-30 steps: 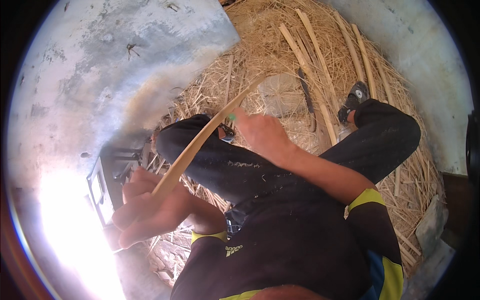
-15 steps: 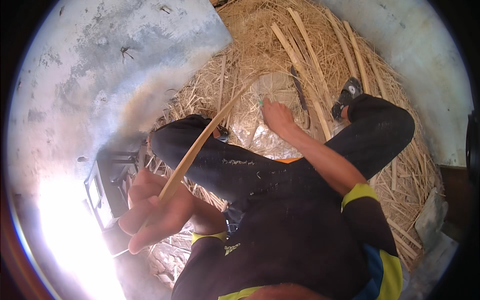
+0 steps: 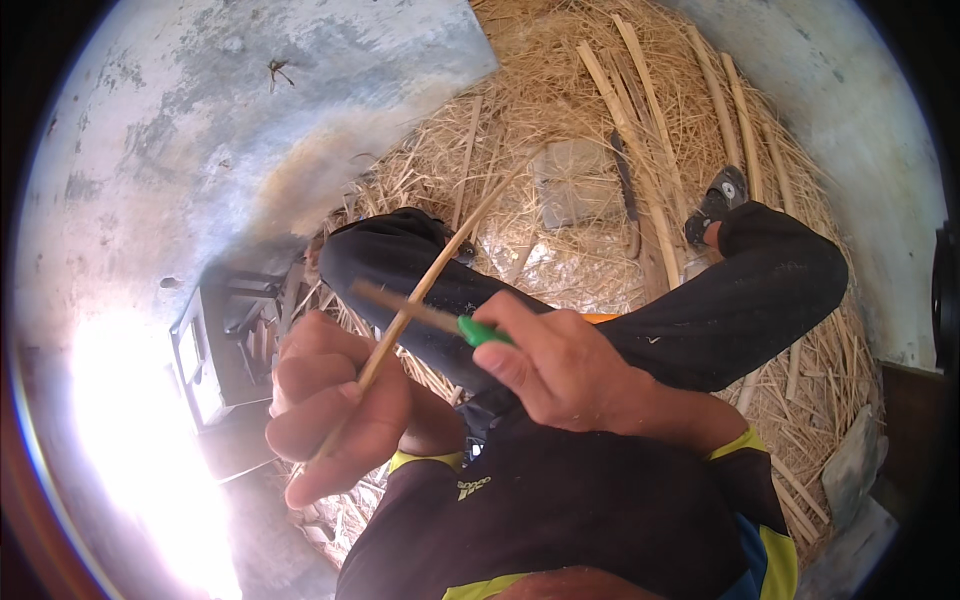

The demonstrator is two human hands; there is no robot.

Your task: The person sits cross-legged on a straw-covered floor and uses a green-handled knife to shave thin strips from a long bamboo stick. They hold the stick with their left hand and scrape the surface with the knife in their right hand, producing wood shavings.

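Observation:
My left hand (image 3: 335, 400) is closed round the near end of a long, thin wooden strip (image 3: 450, 250), which looks like split bamboo. The strip slants up and away to the right, over my left leg. In my right hand (image 3: 565, 370) is a knife (image 3: 485, 333) with a green handle, gripped between thumb and fingers. Its narrow, brownish blade points left and crosses the strip just beyond my left hand. Whether the blade touches the strip or only passes over it, I cannot tell.
Straw-like shavings (image 3: 510, 60) cover the floor round my crossed legs. A grey block (image 3: 575, 185) lies ahead, with a dark, long blade-like tool (image 3: 625, 175) beside it. Several long bamboo strips (image 3: 655, 90) lie at the far right. A pale wall (image 3: 190, 170) stands at left.
My right hand has come back from the floor by the block toward my left hand, bringing the green-handled knife up to the strip. My left hand keeps its hold on the strip.

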